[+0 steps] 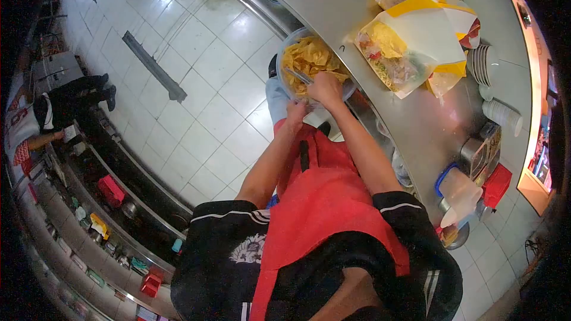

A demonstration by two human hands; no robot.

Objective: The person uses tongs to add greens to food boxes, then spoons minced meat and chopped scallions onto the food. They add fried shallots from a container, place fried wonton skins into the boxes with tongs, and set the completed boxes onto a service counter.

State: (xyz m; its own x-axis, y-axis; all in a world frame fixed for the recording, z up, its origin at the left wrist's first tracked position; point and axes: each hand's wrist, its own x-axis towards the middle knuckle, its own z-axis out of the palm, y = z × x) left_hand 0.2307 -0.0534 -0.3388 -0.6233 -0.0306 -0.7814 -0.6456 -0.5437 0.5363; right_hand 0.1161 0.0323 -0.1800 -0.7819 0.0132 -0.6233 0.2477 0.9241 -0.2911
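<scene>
A round clear plastic tub full of yellow-brown crisps is in front of me, beside the steel counter's edge. My right hand is closed around metal tongs, whose tips reach in among the crisps. My left hand grips the tub's near rim, just left of the right hand; its fingertips are partly hidden. On the counter to the right, an open white-and-yellow takeaway box holds plastic-wrapped food.
The steel counter carries stacked white plates, bowls, a metal container and a blue-rimmed plastic jug. Tiled floor lies to the left. Beyond it, another person stands at a long kitchen line with a red basket.
</scene>
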